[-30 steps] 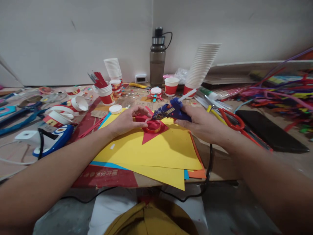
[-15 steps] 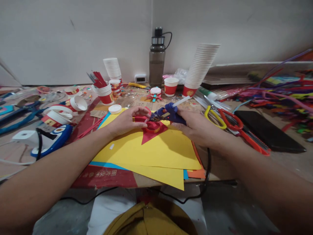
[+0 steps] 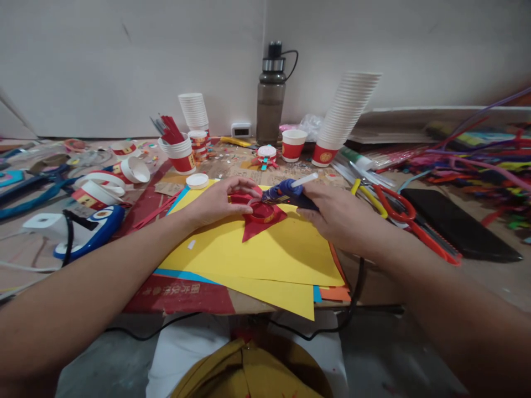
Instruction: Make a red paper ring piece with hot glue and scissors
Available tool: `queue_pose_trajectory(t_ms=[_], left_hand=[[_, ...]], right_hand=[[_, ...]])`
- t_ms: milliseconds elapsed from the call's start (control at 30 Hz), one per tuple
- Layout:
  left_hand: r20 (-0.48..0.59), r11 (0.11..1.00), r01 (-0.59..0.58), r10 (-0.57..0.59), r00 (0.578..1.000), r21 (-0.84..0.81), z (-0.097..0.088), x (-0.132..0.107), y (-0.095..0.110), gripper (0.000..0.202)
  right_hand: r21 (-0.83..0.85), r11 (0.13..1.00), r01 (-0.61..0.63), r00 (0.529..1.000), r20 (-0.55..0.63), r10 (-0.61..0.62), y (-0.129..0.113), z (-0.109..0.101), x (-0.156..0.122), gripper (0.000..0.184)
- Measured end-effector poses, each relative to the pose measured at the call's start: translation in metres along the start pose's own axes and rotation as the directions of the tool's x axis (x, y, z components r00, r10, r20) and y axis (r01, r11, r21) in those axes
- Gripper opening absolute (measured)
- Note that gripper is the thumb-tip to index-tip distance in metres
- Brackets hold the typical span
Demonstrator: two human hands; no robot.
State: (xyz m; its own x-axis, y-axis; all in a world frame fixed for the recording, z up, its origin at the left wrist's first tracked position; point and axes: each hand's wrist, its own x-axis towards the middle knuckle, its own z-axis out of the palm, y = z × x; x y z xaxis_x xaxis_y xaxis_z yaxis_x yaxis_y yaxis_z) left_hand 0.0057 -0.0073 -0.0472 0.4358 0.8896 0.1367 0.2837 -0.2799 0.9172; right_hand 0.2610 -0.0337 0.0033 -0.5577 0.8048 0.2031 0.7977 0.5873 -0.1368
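My right hand [image 3: 336, 213] is wrapped round a blue glue gun [image 3: 286, 190], which has a pale glue stick poking out of its back. The gun's nozzle points left, at the far rim of a red paper ring [image 3: 261, 211] that looks cut from a cup. Under the ring lies a pointed red paper shape [image 3: 253, 231], on yellow paper sheets [image 3: 257, 265]. My left hand [image 3: 222, 205] is closed on the ring's left side, thumb in front and fingers behind. Those fingers partly hide the ring and the red shape.
Behind stand a water bottle [image 3: 271, 99], a tall cup stack [image 3: 348, 116] and a small decorated piece [image 3: 266, 156]. Cut cups [image 3: 97, 193] and blue-handled pliers [image 3: 37, 190] lie left. Scissors [image 3: 398, 204], a black phone [image 3: 456, 224] and pipe cleaners [image 3: 489, 177] lie right. A cord [image 3: 359, 287] hangs over the front edge.
The glue gun has tilted and its nozzle has moved slightly right and up along the ring. My left hand stays at the ring. The whole view has shifted a little.
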Motion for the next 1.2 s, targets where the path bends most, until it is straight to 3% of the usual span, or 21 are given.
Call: queue_pose_trajectory(t_ms=[233, 500, 833, 1033, 1200], left_hand=[[0.006, 1.0, 0.014, -0.014, 1.0, 0.004, -0.001, 0.0, 0.0, 0.05], [-0.001, 0.999, 0.035, -0.035, 0.999, -0.032, -0.002, 0.003, -0.003, 0.053], [-0.013, 0.997, 0.054, -0.055, 0.998, -0.049, -0.002, 0.002, -0.002, 0.055], [-0.011, 0.998, 0.043, -0.044, 0.999, -0.033, -0.001, 0.002, -0.001, 0.056], [0.0, 0.999, 0.04, -0.04, 0.999, -0.015, -0.001, 0.002, 0.001, 0.055]], right_hand=[[-0.022, 1.0, -0.011, 1.0, -0.002, 0.011, -0.003, 0.003, 0.0, 0.017], [0.201, 0.978, -0.055, 0.998, 0.024, 0.051, -0.003, 0.013, 0.005, 0.032], [0.388, 0.913, -0.121, 0.991, 0.102, 0.088, 0.004, 0.015, 0.009, 0.035], [0.353, 0.929, -0.114, 0.992, 0.096, 0.085, 0.004, 0.014, 0.01, 0.032], [0.194, 0.974, -0.113, 0.993, 0.059, 0.103, 0.001, 0.013, 0.007, 0.03]])
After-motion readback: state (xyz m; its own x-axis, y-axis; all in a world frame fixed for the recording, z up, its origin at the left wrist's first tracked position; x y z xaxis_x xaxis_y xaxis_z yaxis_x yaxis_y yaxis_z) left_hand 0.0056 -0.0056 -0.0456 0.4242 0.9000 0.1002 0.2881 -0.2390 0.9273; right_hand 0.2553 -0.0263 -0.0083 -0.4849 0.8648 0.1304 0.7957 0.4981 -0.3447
